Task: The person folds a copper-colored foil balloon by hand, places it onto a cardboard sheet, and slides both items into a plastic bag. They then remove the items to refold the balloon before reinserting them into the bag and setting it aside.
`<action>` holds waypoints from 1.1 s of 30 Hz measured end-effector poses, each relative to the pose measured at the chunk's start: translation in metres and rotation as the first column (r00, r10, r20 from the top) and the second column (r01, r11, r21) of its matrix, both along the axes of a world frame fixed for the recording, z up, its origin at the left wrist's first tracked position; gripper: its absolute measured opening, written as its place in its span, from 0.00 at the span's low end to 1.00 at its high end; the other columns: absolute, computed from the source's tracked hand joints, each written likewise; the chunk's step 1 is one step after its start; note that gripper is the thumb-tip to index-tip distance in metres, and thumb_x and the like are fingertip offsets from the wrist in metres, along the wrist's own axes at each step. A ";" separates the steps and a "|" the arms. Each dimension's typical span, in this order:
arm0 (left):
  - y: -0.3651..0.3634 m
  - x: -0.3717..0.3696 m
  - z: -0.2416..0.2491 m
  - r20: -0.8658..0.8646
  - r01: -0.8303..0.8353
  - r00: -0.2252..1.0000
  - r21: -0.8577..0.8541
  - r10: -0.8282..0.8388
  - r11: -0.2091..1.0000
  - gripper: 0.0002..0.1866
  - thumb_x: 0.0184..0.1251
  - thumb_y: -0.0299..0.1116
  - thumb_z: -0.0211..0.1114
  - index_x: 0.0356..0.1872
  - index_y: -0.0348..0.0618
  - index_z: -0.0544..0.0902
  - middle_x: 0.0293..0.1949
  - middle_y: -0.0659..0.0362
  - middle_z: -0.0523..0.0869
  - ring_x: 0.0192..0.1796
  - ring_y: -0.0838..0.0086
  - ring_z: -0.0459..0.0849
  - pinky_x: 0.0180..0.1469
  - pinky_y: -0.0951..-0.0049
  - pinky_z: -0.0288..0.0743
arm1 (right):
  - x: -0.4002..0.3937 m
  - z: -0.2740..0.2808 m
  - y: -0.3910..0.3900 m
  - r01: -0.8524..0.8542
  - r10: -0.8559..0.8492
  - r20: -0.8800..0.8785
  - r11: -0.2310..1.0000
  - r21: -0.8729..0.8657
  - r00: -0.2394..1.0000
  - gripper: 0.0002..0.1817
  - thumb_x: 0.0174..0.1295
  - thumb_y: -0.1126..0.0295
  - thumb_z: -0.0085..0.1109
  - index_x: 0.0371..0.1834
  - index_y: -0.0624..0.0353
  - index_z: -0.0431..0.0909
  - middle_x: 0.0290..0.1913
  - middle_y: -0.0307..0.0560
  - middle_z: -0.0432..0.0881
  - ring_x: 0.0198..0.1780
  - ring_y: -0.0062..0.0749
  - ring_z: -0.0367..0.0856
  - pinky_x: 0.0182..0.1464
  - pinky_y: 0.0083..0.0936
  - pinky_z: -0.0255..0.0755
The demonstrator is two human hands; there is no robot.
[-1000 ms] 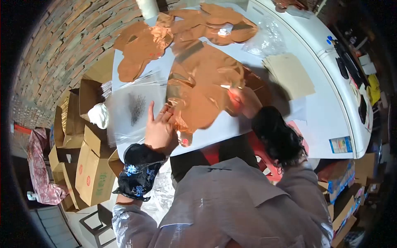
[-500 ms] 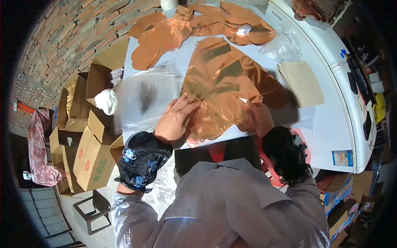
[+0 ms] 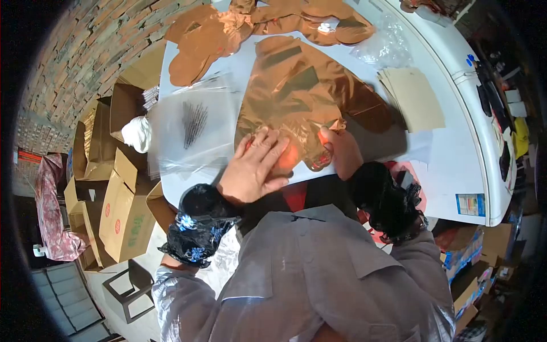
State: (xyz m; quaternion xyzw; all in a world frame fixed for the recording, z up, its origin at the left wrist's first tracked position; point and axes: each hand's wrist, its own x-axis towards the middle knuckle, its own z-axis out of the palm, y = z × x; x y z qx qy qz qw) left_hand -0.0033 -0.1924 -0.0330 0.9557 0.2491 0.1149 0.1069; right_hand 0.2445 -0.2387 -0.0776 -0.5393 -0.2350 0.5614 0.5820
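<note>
A large copper-coloured foil balloon (image 3: 302, 94) lies flat on the white table (image 3: 439, 165). My left hand (image 3: 254, 166) presses flat on its near edge, fingers spread. Beside it, my right hand (image 3: 340, 151) pinches the foil's near edge, which is folded up between the fingers. Both wrists wear dark sleeve covers.
More copper foil pieces (image 3: 211, 40) lie at the table's far end. A stack of clear plastic bags (image 3: 191, 128) sits left of the foil, brown paper cards (image 3: 413, 100) to the right. Open cardboard boxes (image 3: 117, 199) stand on the floor at left beside a brick wall.
My left hand went from raised beside the foil to flat on its near edge. The right hand drew the foil's edge toward me and folded it.
</note>
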 end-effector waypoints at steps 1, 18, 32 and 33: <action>-0.004 0.000 0.001 -0.024 0.001 1.000 -0.002 -0.001 1.000 0.46 0.59 0.55 0.69 0.75 0.47 0.61 0.74 0.48 0.63 0.77 0.50 0.57 0.75 0.48 0.52 | -0.002 -0.001 -0.004 0.008 -0.008 0.003 1.000 0.000 1.000 0.15 0.67 0.66 0.56 0.49 0.67 0.76 0.41 0.46 0.83 0.39 0.29 0.83 0.42 0.27 0.77; -0.017 0.009 -0.021 -0.064 -0.025 0.998 0.060 0.029 0.998 0.32 0.71 0.43 0.59 0.74 0.52 0.64 0.75 0.50 0.63 0.75 0.51 0.63 0.73 0.49 0.56 | 0.001 -0.009 -0.011 -0.005 0.001 -0.130 1.000 -0.027 0.991 0.08 0.70 0.67 0.53 0.45 0.61 0.75 0.37 0.41 0.80 0.35 0.25 0.81 0.39 0.24 0.77; -0.020 0.013 -0.030 -0.011 -0.062 0.998 0.160 0.064 0.985 0.26 0.69 0.43 0.59 0.67 0.50 0.73 0.71 0.53 0.69 0.74 0.54 0.64 0.72 0.49 0.57 | 0.030 0.028 -0.019 -0.135 0.134 -0.018 0.971 -0.197 0.991 0.13 0.71 0.66 0.54 0.53 0.62 0.73 0.46 0.44 0.82 0.46 0.28 0.84 0.48 0.24 0.81; -0.020 0.013 -0.030 -0.006 -0.063 0.998 0.161 0.065 0.985 0.26 0.70 0.42 0.59 0.67 0.50 0.73 0.71 0.53 0.69 0.74 0.54 0.64 0.72 0.49 0.57 | 0.032 0.029 -0.020 -0.126 0.128 -0.007 0.971 -0.204 0.992 0.14 0.72 0.66 0.54 0.54 0.63 0.73 0.47 0.45 0.82 0.46 0.29 0.85 0.47 0.24 0.82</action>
